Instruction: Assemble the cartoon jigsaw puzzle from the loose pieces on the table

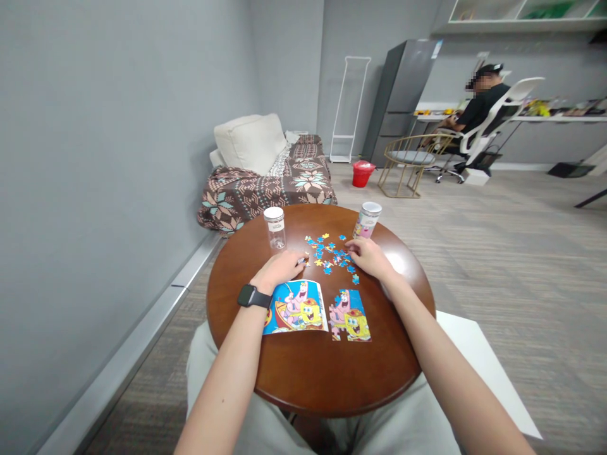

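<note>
No words, brands or numbers can be read anywhere. The clear jar (275, 227) at the far left of the worktop (303, 373) carries a white label, too small to make out. The printed tube (367, 220) at the far right shows only cartoon art. The picture sheet (296, 307) and the part-built puzzle (351, 315) at the near side show cartoon figures, no lettering.

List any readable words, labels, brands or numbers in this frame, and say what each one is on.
No text is readable.
White label on the clear plastic jar: too small to read.
Print on the white-lidded cartoon tube: blurred.
Cartoon reference sheet and partly built puzzle: pictures only, no lettering legible.
Black smartwatch: face turned away.
</note>
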Available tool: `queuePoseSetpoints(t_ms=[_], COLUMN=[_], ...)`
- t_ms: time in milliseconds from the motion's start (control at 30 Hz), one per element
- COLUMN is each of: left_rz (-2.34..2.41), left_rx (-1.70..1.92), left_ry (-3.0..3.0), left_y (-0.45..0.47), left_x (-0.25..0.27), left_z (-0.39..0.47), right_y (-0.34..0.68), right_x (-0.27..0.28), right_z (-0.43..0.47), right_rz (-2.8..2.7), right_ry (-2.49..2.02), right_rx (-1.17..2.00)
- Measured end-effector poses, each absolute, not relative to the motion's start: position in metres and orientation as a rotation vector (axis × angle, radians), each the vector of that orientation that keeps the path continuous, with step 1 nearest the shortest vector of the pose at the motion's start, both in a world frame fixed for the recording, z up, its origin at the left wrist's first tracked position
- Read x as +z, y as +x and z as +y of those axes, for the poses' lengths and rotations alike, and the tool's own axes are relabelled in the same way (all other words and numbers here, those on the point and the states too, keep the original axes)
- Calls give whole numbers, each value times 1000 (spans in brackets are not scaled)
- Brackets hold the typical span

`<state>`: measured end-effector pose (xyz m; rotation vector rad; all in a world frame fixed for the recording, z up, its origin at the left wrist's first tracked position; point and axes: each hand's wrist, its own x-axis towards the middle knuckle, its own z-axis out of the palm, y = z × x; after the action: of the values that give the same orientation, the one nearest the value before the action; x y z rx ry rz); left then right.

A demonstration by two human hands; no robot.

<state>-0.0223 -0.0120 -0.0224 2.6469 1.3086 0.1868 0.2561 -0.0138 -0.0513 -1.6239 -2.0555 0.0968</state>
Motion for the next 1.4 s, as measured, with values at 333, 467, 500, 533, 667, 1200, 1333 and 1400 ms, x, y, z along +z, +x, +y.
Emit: queuePoseSetpoints(t_ms=[333,467,500,533,667,1200,1333,1400], left_rz=[1293,1353,1374,1394,1431,1438,1441,1436], left_rx=[175,149,140,129,82,76,72,75], left_ry=[2640,2640,2639,2638,2644,2622,2619,2620], left_y=[-23,-22,-22,-22,-20,-21,-21,-21], left_x=[-23,-21,-20,-19,-17,-16,-16,-17], left_z=[-13,-15,-16,-16,-18,-19,-19,-19], right_y=[261,261,261,261,259,258,269,273], right_x=[-48,-47,-47,-47,-46,-41,-42,-41], right_z=[-15,-14,-14,-14,-17,-21,-19,-18], right_rz=[-1920,-1914,-1910,-1909,-1932,-1969,-1961,-1976], right_ry=[-1637,-1619,-1625,-1636,-1708,-1626,-1647,-1668], right_rx=[341,371,370,366,358,392,398,429])
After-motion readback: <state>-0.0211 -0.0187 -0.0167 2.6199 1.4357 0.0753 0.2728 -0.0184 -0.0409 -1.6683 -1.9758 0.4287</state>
